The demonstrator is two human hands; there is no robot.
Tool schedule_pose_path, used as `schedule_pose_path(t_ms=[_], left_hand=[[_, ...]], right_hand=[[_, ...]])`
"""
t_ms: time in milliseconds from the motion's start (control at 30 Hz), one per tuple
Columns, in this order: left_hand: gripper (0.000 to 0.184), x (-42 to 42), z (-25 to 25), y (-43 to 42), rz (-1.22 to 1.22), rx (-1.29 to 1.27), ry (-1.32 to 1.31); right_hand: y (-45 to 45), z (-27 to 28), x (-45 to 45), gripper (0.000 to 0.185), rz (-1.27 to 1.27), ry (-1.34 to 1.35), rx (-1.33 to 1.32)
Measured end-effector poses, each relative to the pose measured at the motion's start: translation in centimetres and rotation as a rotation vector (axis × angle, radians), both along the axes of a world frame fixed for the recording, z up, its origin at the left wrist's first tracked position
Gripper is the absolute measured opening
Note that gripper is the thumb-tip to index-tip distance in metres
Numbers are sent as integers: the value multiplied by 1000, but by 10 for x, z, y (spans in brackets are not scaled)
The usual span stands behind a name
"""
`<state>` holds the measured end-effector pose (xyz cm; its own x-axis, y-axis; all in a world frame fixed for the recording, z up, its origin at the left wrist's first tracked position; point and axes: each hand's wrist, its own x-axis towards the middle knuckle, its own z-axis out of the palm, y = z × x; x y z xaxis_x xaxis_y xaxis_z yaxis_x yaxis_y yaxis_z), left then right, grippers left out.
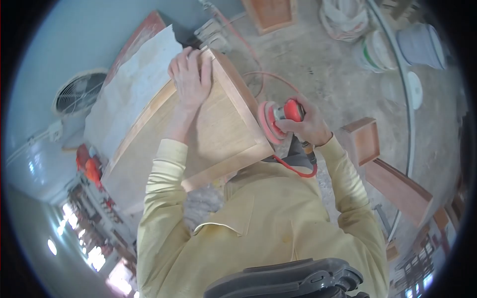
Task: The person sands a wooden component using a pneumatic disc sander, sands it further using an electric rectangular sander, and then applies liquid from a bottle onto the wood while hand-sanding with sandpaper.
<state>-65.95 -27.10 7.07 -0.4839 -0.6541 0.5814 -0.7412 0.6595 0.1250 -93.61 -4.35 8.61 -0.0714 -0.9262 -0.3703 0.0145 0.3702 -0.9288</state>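
Note:
A wooden drawer (223,121) with a pale panel inside its raised frame stands tilted in front of me. My left hand (191,79) grips its far end, fingers bent over the edge near the corner. My right hand (310,124) is wrapped around a red orbital sander (293,110). The sander's round pad (269,123) faces the drawer's right outer side, at or very near the wood; contact cannot be made out. A red hose (303,174) and a brass-coloured fitting (308,148) hang below my right hand.
Under the drawer is a worktable with a pale sheet (134,74). To the right, a small wooden drawer (365,141) and a long wooden piece (400,191) stand near a metal rail (408,119). Buckets (375,52) and a white sack (344,20) are on the floor beyond.

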Motion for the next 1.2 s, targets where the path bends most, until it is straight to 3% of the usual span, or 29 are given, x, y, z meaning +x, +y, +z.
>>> schedule_pose_path(t_ms=[33,100,133,200,267,333,500,600,667,700,833,900,967,1067,1200], left_hand=[[31,2,-11,-3,24,4,-39],[43,9,-23,-13,370,358,-76],[43,2,-18,-15,381,356,-107],[50,-13,-13,-16,500,461,-109],[49,-16,-18,-17,500,419,-105],[49,-13,-20,-19,498,367,-97],[46,-11,-18,-22,488,433,-85],[48,-5,-19,-24,528,506,-70],[48,0,-21,-28,511,558,-53],[49,2,-22,-24,486,568,-19],[46,6,-24,-23,477,537,-51],[45,-15,-19,-15,439,502,-99],[47,-32,-20,-18,375,450,-134],[53,-39,-23,-14,456,482,-166],[42,-31,-32,-18,490,572,78]], right_hand=[[-6,-4,0,57,66,-43,-9],[-17,-26,7,55,110,-89,-117],[-21,-32,9,54,114,-95,-213],[-29,-32,8,53,114,-212,-142],[-46,-34,12,52,126,-316,-73],[-75,-42,21,60,81,-168,-82],[-203,-88,43,76,66,-172,-164],[-250,-93,44,64,49,-127,-203],[-241,-101,41,75,190,-182,-186],[-219,-101,38,75,211,-195,-142],[-108,-88,14,63,227,-28,-454],[-47,-80,-1,62,310,-126,-370],[-3,-71,-9,64,255,-20,-413],[5,-85,9,65,189,-117,-286],[-91,-116,31,65,98,-116,-327]])
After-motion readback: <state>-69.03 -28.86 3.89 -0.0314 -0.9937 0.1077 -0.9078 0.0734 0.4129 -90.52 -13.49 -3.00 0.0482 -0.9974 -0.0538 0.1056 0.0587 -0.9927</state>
